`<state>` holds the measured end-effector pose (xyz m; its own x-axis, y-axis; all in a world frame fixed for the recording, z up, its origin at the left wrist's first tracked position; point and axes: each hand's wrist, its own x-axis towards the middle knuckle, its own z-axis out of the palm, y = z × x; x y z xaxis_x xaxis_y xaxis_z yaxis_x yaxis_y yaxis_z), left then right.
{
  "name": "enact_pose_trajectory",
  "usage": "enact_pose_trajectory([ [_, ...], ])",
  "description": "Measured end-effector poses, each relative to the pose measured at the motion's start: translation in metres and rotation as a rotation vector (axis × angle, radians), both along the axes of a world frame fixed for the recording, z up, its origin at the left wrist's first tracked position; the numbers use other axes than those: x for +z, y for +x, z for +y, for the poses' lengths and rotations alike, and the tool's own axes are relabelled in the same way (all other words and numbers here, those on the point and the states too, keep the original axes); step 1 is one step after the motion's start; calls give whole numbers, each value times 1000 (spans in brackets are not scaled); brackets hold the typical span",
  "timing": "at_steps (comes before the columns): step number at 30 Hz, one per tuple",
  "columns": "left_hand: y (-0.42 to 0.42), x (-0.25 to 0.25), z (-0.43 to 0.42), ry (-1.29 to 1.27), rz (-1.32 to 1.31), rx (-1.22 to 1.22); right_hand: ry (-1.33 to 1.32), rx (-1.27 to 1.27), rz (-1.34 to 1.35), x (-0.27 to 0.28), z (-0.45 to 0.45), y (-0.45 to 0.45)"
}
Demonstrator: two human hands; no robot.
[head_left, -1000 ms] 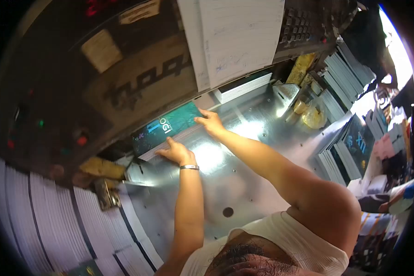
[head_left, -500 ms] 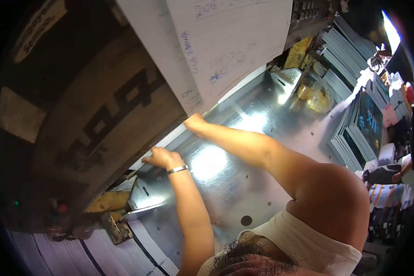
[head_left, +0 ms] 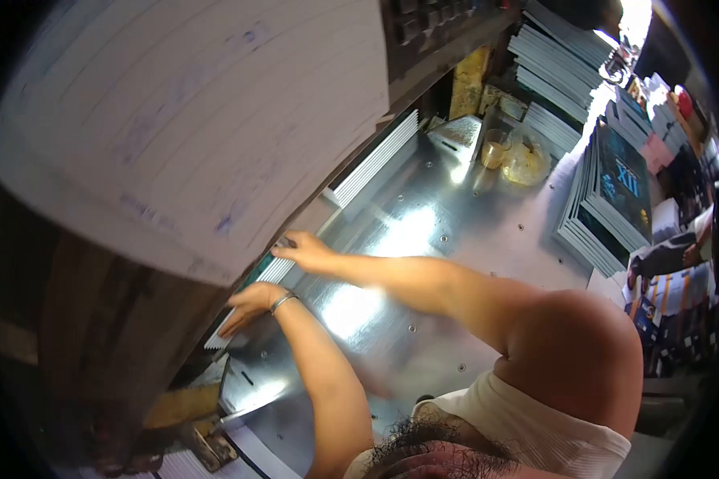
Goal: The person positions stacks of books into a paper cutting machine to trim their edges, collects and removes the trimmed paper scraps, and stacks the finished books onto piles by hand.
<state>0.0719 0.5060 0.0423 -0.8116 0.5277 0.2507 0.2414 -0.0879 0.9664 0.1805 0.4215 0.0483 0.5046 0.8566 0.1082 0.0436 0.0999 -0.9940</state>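
Both left hand (head_left: 252, 301) and right hand (head_left: 306, 252) touch the book stack edge (head_left: 276, 271), grip unclear, tabletop (head_left: 491, 247) stretching rightward.

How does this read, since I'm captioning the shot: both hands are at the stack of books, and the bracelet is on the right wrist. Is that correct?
Not quite: the head view shows the bracelet on the wrist of the left hand, not the right hand. Both hands are at the stack of books.

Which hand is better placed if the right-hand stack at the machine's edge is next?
Right, likely: the right hand is nearer that stack, at the closer end of the other stack; the left hand is farther.
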Motion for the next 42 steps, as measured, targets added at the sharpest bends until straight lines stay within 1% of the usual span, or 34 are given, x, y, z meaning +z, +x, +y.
enact_pose_trajectory([
  [1,4,2,0,26,-5,37,58,-57,3,-5,-9,5],
  [2,3,-4,2,29,-11,20,89,-116,82,-4,-32,15],
  [4,2,-16,14,186,0,101,267,-329,17,-12,-73,50],
  [5,2,-13,12,122,34,86,405,-483,-122,-21,-86,72],
  [7,1,-19,14,114,38,80,367,-720,-195,-17,-102,126],
  [10,2,-2,4,61,-43,50,373,-932,-178,-28,-70,185],
  [12,4,-1,5,82,-49,50,384,-1077,-169,-31,-47,213],
  [15,5,1,1,95,-60,62,320,-1163,-163,-28,-16,222],
  [16,7,3,1,99,-67,66,276,-1174,-73,-24,-6,223],
  [19,0,-12,14,119,-63,82,203,-1225,-91,-17,4,220],
  [23,-2,-15,17,111,-42,84,284,-1238,-193,-25,7,224],
  [24,-4,-13,17,109,-35,82,253,-1193,-184,-27,5,223],
  [27,2,-5,7,85,-34,63,267,-1124,-180,-26,-3,223],
  [30,8,7,-4,71,-57,41,301,-855,-39,-24,-33,224],
  [35,5,-2,6,73,-31,60,334,-371,139,-31,-81,194],
  [36,2,-3,6,69,-15,69,320,-250,29,-27,-92,189],
  [39,5,1,3,77,-34,59,330,-158,56,-30,-91,197],
  [42,11,5,-6,44,-105,-16,332,-138,48,-35,-88,201],
])
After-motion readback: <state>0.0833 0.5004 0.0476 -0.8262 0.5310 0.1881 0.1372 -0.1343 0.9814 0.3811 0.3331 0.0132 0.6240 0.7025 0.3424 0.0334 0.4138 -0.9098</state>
